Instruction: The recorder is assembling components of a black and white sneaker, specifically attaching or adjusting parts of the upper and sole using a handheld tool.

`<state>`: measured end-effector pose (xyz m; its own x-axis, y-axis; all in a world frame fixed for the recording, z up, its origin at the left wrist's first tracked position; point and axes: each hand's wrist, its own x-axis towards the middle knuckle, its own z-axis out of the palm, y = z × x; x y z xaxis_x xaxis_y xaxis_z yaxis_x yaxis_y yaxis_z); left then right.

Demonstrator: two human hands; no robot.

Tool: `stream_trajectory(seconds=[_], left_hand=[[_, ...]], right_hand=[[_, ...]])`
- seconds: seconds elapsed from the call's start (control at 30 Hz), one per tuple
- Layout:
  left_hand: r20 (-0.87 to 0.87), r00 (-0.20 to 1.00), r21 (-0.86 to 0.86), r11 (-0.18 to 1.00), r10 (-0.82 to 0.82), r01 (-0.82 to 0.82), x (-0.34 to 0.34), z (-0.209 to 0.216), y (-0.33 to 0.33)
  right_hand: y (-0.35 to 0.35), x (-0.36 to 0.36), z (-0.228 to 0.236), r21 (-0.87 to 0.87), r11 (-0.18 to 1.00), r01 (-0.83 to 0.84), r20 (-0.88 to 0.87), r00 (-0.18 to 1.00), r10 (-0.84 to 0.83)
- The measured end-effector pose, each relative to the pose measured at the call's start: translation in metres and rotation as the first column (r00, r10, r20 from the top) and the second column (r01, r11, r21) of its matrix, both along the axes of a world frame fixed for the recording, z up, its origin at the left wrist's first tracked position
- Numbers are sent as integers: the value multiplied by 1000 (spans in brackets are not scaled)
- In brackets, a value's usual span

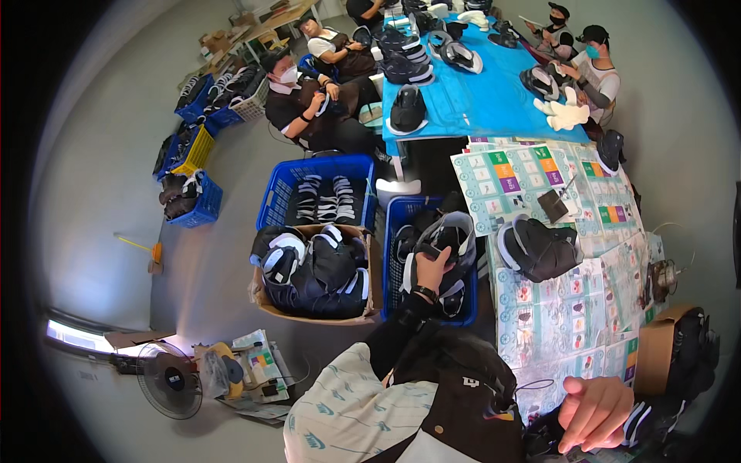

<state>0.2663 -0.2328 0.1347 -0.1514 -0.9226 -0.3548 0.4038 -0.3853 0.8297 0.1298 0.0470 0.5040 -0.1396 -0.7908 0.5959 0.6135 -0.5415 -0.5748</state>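
Observation:
My left hand (432, 272), with a dark band at the wrist, reaches forward over a blue crate (392, 266). Its fingers are closed on the edge of a black shoe upper (455, 231) with a grey lining. More dark shoe parts lie beneath it in the crate. At the lower right, my right hand (596, 413) is held with its fingers curled and close together, over the table's near edge. Anything inside those fingers is hidden. Beside it are black shoe parts with white stripes (637, 424). A black shoe upper (539, 247) rests on the paper-covered table, between the hands and farther off.
Left of the crate, a cardboard box (309, 315) holds black shoe uppers, with another blue crate (270, 193) behind. Printed sheets (540, 309) cover the table on my right. Several people sit around a blue-topped table (478, 100) ahead. A fan (170, 380) stands at lower left.

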Motion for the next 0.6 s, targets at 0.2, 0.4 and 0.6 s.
stream_trajectory(seconds=[0.2,0.4,0.6], left_hand=[[6,1000,26,1000,-6,5,-8,7,6],[-22,998,-6,999,-51,51,-13,9,9],[-7,998,-3,998,-57,57,-22,10,11]], right_hand=[[8,2,-7,28,999,43,60,997,-44],[11,-3,-16,17,994,105,61,992,-106],[22,-8,-24,76,973,220,71,972,-226]])
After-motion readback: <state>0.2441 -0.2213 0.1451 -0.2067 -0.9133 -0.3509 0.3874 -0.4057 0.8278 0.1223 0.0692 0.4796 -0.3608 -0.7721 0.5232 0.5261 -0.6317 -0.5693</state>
